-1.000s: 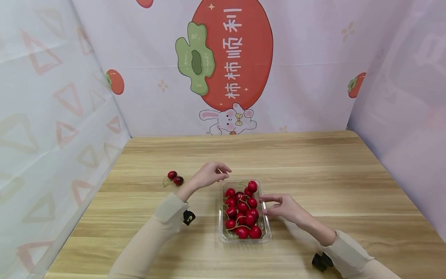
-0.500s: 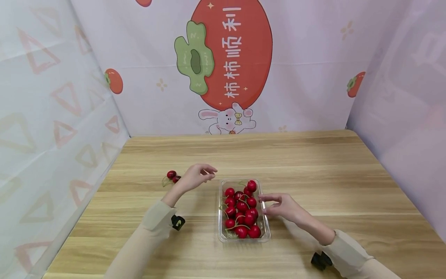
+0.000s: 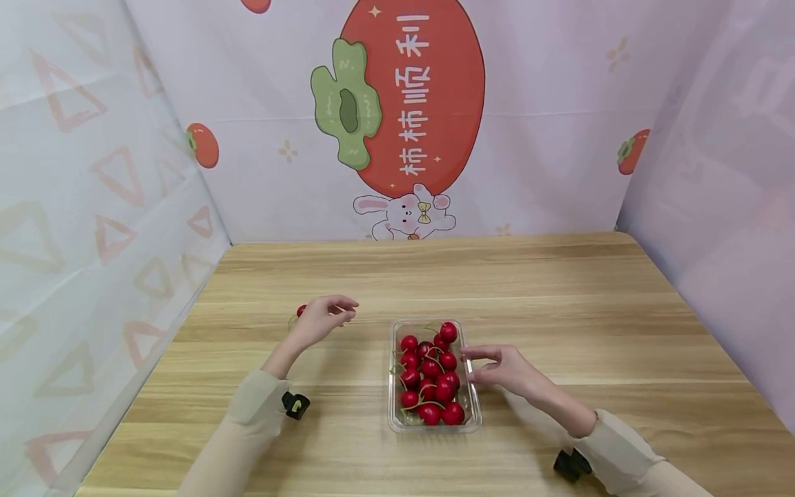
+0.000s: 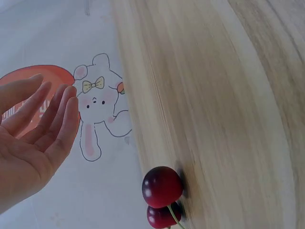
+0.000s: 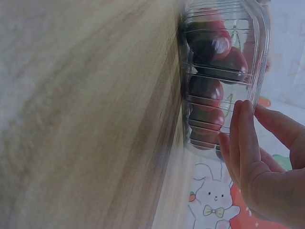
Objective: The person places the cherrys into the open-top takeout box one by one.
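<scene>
In the head view my left hand [image 3: 318,322] hovers over the table's left part, holding nothing, its fingers loosely bent. It partly covers a pair of cherries; one red cherry [image 3: 301,310] peeks out behind it. The left wrist view shows both, a dark red cherry [image 4: 162,187] and a second cherry [image 4: 161,217], with green stems. My right hand [image 3: 506,369] rests its fingertips against the right side of a clear plastic box [image 3: 477,413]. Red cherries [image 3: 430,369] with stems lie in the box. In the right wrist view straight fingers [image 5: 248,133] touch the ribbed wall near its rim.
Everything stands on a wooden table [image 3: 559,290]. A printed cloth backdrop [image 3: 528,172] rises behind the table's far edge, and a patterned cloth [image 3: 81,179] borders the left side. Black wrist cameras hang under both sleeves.
My left hand has moved left from beside the box's top edge toward the two loose cherries, now covering part of them. The right hand and the box have stayed put.
</scene>
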`<control>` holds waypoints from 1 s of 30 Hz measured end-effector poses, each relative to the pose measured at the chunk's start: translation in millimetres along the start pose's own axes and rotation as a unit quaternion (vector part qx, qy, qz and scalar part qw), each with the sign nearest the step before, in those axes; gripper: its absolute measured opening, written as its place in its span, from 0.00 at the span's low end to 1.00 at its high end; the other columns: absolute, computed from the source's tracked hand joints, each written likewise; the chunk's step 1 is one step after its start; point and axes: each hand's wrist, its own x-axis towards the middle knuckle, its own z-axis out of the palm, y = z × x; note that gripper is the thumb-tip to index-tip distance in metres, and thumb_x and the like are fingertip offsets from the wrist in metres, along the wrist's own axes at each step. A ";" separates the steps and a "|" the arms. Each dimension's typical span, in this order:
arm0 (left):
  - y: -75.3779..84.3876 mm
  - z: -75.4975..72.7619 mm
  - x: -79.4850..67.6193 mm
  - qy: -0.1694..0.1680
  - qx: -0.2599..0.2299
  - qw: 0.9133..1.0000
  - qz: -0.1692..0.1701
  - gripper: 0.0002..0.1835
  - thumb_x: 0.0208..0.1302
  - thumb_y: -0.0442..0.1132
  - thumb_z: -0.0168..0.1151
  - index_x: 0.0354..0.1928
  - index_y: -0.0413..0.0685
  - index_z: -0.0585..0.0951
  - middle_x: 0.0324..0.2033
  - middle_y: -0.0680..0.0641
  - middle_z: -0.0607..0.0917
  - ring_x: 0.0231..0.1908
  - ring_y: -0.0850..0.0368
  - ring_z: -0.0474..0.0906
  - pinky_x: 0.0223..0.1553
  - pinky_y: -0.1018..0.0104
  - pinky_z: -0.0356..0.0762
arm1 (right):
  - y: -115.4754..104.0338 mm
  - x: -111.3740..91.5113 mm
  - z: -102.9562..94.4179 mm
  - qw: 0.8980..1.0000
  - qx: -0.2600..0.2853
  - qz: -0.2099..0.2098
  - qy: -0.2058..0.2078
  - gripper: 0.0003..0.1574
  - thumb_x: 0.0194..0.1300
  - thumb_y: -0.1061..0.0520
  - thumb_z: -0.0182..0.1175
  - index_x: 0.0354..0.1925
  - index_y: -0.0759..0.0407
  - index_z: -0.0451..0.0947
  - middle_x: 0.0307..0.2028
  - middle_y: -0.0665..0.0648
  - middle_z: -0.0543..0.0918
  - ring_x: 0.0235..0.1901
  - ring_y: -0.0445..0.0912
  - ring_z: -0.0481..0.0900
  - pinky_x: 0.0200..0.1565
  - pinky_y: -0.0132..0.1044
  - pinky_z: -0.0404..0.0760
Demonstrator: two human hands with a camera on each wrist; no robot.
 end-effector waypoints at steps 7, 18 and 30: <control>-13.0 -13.1 -10.2 0.023 -0.009 1.000 -0.016 0.14 0.59 0.34 0.56 0.46 0.34 0.76 0.37 0.35 0.80 0.35 0.40 0.75 0.33 0.51 0.76 | 1.8 0.2 0.1 1.000 -0.004 0.003 0.001 0.34 0.54 0.56 0.61 0.57 0.69 0.65 0.53 0.69 0.71 0.37 0.47 0.81 0.42 0.37 0.77; -35.0 -34.1 -25.5 0.065 -0.017 0.997 -0.032 0.13 0.60 0.33 0.55 0.46 0.33 0.76 0.42 0.32 0.78 0.38 0.45 0.76 0.37 0.55 0.76 | 3.4 0.8 0.0 1.000 -0.008 0.001 0.000 0.34 0.54 0.55 0.62 0.57 0.68 0.66 0.53 0.69 0.71 0.37 0.46 0.81 0.42 0.37 0.77; -57.4 -48.8 -32.5 0.092 0.023 0.993 -0.067 0.12 0.59 0.31 0.54 0.44 0.30 0.76 0.39 0.33 0.79 0.36 0.43 0.76 0.31 0.62 0.77 | 4.1 0.9 -0.3 1.000 -0.008 0.000 0.001 0.34 0.54 0.55 0.62 0.57 0.68 0.66 0.53 0.68 0.71 0.37 0.46 0.80 0.43 0.37 0.76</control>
